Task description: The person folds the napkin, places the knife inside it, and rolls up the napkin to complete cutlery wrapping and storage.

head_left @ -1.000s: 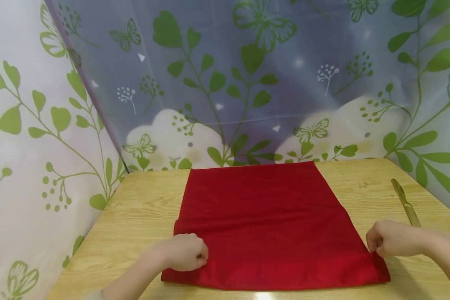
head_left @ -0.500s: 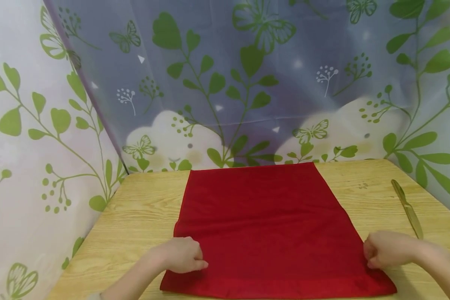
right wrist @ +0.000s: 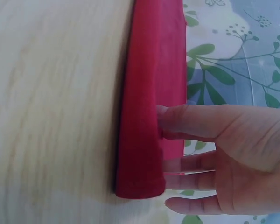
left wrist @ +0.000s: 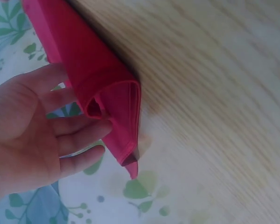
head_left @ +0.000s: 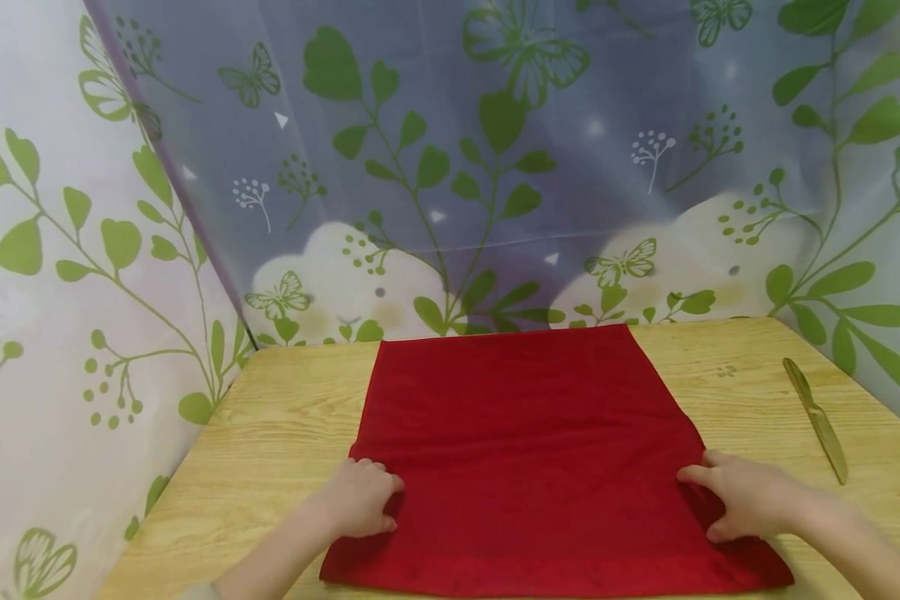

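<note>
A red cloth lies spread on the wooden table, with a soft crease across its middle. In both wrist views its near edge is folded over; the left wrist view shows the fold's layered end. My left hand is at the cloth's left side, its fingers extended and touching the fold in the left wrist view. At the right side, my right hand has its thumb and fingers spread; in the right wrist view the thumb touches the folded edge. Neither hand grips the cloth.
A gold-coloured table knife lies on the table to the right of the cloth, near my right forearm. A curtain printed with leaves and butterflies hangs behind the table; similar patterned sheets stand at both sides.
The pinching fingers have let go of the cloth's near edge and spread out. The near edge has come down toward me, and my right hand has moved left and slightly away from me.
</note>
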Tool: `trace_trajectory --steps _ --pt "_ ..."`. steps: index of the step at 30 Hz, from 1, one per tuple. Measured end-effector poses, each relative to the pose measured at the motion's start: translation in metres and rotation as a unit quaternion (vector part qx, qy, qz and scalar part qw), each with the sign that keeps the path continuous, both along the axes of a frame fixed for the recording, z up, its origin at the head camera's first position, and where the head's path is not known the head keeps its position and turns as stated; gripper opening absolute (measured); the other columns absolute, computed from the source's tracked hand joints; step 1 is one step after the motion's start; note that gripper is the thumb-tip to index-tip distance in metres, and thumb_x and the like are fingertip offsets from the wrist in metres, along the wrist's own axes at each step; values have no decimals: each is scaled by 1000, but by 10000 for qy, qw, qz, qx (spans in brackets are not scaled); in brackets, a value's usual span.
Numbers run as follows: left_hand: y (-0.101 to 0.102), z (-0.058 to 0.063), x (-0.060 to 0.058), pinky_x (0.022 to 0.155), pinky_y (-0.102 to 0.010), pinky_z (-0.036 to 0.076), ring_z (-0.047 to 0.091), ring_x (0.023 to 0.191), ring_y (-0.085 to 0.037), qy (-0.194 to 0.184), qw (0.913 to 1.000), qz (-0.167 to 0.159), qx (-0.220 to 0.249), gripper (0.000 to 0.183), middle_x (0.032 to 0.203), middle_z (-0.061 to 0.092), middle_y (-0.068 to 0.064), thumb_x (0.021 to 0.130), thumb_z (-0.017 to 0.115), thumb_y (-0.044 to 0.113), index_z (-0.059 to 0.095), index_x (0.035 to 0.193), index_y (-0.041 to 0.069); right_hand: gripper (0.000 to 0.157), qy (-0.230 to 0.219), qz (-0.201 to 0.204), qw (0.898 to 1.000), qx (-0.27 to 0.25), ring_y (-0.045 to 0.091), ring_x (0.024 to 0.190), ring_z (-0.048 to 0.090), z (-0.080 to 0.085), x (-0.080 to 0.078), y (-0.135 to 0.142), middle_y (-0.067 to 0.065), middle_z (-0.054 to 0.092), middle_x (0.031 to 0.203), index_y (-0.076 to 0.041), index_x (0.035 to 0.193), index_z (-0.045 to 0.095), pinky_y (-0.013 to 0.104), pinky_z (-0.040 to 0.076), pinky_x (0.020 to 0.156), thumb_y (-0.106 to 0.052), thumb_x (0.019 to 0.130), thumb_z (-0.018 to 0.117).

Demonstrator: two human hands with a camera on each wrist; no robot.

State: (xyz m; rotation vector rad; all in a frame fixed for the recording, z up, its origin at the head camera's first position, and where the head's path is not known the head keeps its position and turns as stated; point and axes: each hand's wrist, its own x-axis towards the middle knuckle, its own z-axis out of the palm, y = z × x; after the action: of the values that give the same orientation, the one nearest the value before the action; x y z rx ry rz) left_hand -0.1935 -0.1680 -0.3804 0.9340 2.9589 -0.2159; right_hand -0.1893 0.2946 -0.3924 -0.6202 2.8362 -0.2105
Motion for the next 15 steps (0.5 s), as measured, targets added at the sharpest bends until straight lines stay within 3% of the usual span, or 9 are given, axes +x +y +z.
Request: trace_trajectory --steps 8,15 --pt "-1 0 -10 68 -43 46 59 75 -25 -20 9998 181 45 28 72 59 -3 67 79 27 70 88 11 59 322 204 9993 -16 30 89 55 -3 0 -6 8 50 97 -4 111 60 44 47 67 -27 61 82" --pt "-5 0 -11 65 -41 46 58 71 -23 -101 9999 34 90 20 69 56 0 67 78 25 67 80 14 57 233 276 9993 -105 27 84 56 -4 3 -10 5 50 95 -5 110 61 43 47 65 -26 61 82"
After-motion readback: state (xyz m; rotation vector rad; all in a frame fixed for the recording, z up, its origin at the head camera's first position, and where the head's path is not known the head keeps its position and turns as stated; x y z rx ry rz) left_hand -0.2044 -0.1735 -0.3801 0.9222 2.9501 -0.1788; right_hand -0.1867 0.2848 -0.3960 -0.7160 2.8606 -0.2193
